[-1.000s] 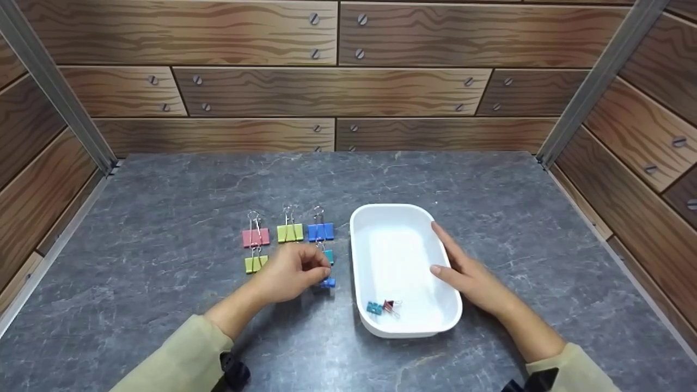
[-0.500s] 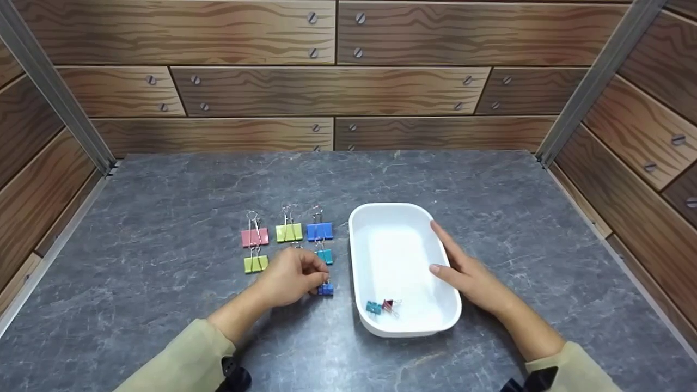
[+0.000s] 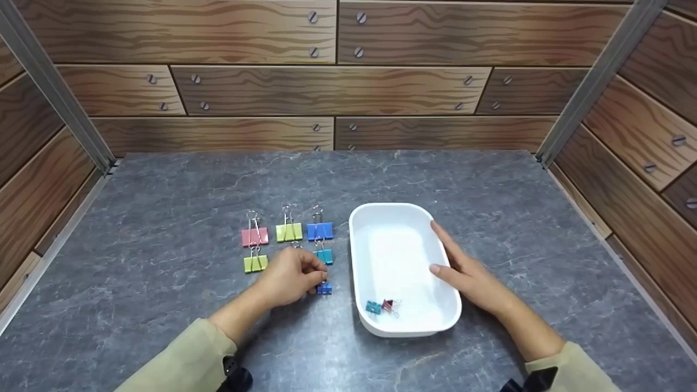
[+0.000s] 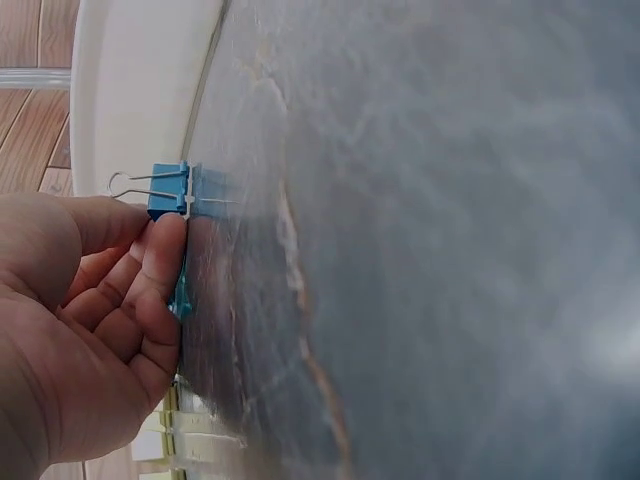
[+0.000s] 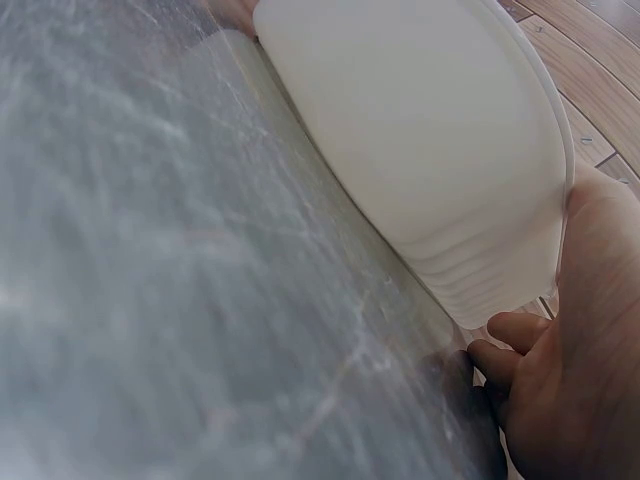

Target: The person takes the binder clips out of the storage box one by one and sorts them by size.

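Low over the table, my left hand [image 3: 291, 277] pinches a small blue binder clip [image 3: 324, 288] between thumb and fingertips. The left wrist view shows that clip [image 4: 167, 188] close against the tabletop, its wire handle toward the thumb. Just beyond the fingertips lies a teal binder clip [image 3: 325, 256]. My right hand [image 3: 479, 286] holds the right side of a white plastic tub [image 3: 389, 206], thumb over the rim and fingers along the outer wall. Inside the tub's near end are a small teal clip [image 3: 373, 307] and a dark red clip [image 3: 388, 305].
Left of the tub, binder clips lie in rows: pink [image 3: 255, 237], yellow-green [image 3: 289, 232] and blue [image 3: 319, 231] at the back, a smaller yellow-green one [image 3: 255, 264] in front. A wire handle [image 3: 297, 245] shows behind my left hand. Wood-patterned walls [image 3: 332, 90] enclose the table.
My left hand has moved slightly toward me with the small blue clip, now in front of the teal one. The right hand and the tub have stayed in place.
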### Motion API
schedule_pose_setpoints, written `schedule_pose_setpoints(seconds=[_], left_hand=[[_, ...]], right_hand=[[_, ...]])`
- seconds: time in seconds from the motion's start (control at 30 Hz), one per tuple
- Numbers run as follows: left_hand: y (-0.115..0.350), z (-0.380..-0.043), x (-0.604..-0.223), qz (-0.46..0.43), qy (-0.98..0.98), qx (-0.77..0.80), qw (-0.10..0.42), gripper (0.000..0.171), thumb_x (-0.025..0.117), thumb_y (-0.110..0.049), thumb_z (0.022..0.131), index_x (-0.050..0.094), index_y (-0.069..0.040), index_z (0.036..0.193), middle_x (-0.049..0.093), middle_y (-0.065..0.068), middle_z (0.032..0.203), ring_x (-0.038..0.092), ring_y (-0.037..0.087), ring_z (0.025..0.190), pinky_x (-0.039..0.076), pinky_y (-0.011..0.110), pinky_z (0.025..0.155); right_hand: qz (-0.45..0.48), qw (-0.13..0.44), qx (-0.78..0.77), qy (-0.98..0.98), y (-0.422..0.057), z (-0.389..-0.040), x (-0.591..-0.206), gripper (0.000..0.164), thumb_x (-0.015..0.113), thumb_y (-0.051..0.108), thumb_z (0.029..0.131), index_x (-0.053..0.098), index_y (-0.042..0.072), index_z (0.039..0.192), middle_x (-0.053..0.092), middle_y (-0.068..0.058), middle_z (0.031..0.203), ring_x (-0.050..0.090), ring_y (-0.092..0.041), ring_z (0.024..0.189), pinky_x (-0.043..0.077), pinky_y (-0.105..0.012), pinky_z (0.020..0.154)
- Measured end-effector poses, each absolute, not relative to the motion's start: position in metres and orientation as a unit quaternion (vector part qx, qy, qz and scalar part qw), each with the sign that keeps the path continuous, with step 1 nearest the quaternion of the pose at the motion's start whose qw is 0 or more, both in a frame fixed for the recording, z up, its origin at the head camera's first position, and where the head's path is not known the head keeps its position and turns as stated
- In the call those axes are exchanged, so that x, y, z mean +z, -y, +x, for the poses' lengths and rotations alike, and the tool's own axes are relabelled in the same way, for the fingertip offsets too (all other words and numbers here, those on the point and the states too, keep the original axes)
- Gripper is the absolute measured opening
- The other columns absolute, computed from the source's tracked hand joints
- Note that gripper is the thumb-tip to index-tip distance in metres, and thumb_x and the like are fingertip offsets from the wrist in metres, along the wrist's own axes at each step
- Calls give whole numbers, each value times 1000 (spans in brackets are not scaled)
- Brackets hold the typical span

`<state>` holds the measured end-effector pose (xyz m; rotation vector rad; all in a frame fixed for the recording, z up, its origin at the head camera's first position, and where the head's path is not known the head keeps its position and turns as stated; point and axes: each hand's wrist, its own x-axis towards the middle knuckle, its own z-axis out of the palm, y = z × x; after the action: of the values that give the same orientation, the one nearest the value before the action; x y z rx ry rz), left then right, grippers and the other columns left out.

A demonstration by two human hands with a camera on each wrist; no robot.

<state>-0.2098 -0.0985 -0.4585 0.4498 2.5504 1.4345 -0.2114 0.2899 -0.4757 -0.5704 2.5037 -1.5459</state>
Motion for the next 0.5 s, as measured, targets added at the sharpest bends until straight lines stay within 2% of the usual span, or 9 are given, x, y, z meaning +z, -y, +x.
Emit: schedule_pose_setpoints(seconds=[0.23, 0.5], left_hand=[[98, -209, -459, 151, -867, 468, 79, 8, 75, -5, 96, 79, -7, 89, 72, 0, 71, 66, 12, 60, 55, 29, 54], [100, -208, -456, 151, -874, 457, 65, 10, 73, -4, 96, 79, -8, 88, 72, 1, 71, 64, 9, 60, 53, 27, 54]], right_hand=[[-191, 72, -514, -833, -289, -211, -476, 81, 65, 26, 106, 17, 35, 171, 21, -14, 174, 29, -32, 154, 43, -23, 107], [-188, 84, -519, -829, -289, -211, -475, 80, 64, 26, 107, 17, 36, 171, 25, -18, 172, 34, -35, 151, 49, -24, 102]])
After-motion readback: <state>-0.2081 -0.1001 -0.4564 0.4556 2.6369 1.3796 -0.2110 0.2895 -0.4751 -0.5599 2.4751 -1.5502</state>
